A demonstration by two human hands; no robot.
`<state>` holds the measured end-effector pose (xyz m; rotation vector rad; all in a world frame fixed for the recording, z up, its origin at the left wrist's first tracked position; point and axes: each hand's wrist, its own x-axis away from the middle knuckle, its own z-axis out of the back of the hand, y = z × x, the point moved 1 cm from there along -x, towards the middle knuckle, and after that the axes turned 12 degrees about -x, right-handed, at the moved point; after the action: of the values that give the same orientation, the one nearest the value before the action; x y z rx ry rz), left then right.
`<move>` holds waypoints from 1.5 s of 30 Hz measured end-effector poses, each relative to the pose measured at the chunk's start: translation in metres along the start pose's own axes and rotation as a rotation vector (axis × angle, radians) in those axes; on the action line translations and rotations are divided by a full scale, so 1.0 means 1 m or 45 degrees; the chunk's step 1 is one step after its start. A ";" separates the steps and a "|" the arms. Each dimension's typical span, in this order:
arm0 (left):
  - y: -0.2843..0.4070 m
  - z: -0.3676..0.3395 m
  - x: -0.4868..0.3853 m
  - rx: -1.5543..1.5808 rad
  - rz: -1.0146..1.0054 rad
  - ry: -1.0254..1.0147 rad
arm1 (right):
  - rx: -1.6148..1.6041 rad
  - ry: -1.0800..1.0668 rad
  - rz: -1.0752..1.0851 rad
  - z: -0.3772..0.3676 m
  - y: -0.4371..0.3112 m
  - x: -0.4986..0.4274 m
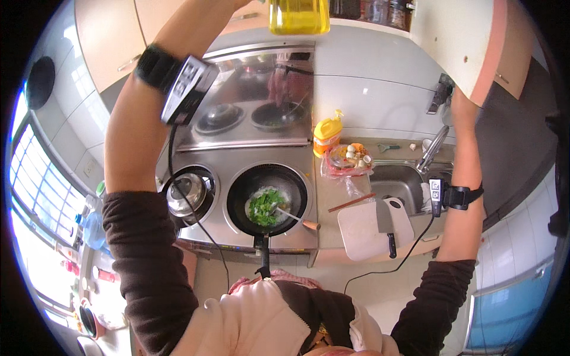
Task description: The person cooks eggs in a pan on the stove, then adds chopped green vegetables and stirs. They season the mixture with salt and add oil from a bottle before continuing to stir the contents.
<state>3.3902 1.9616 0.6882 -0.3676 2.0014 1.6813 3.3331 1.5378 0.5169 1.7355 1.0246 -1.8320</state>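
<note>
At the top edge, my left hand is mostly cut off. Beside it a clear bottle of yellow oil hangs in the air with nothing under it, so that hand appears to hold it; the grip itself is out of view. My right arm reaches up at the right, and my right hand is hidden behind the open cabinet door. Below, a black wok on the stove holds chopped green leaves in whitish liquid. A spatula with a wooden handle leans over its rim.
A lidded pan stands on the left burner. Right of the stove are a yellow jug, a bag of food scraps, chopsticks, a cutting board with a cleaver, and a sink. Cables hang from both wrist devices.
</note>
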 end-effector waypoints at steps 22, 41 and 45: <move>-0.131 -0.061 -0.171 -0.367 -0.340 0.435 | -0.103 -0.121 0.217 -0.008 -0.036 -0.008; -0.157 -0.022 0.033 -0.839 -0.588 0.099 | -0.134 -0.242 0.240 -0.131 -0.089 0.001; -0.177 0.054 0.188 -0.565 0.082 -0.074 | 0.112 -0.287 0.375 -0.178 -0.079 0.005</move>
<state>3.3327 1.9986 0.4334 -0.4017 1.6019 2.1494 3.3936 1.7215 0.5379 1.5851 0.5748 -1.8496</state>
